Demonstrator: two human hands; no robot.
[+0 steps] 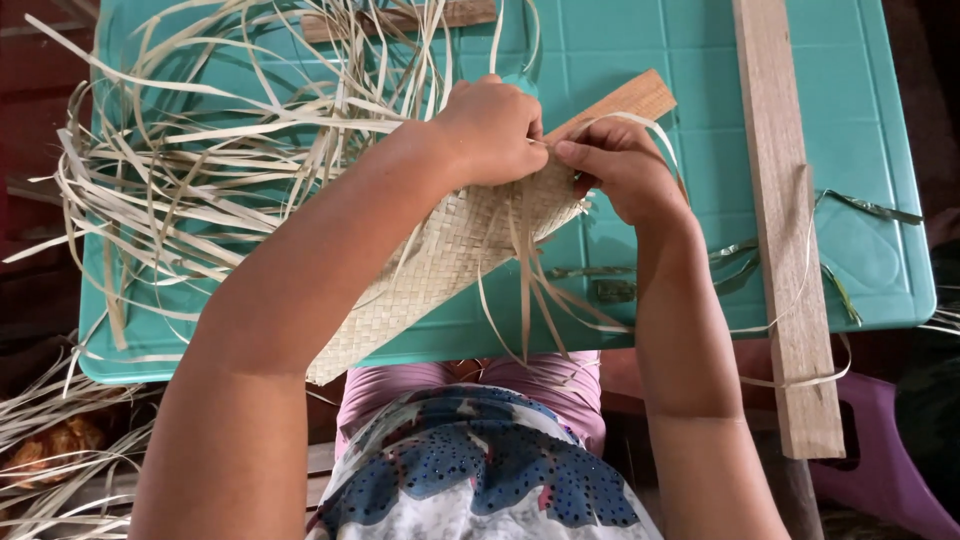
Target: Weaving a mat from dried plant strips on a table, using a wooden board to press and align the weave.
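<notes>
A teal plastic table (860, 90) with a grid of squares carries a long wooden plank (790, 230) running past its near edge. A shorter wooden slat (400, 20) lies at the far edge. Green leaf scraps (870, 207) sit beside the plank. A purple plastic stool (890, 450) stands below the table.

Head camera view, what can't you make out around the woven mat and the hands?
- Woven mat: weaving edge hidden under left hand and right hand.
- Short wooden slat: lower end hidden under the mat.
- Loose palm strips: cut off by the top edge.
</notes>
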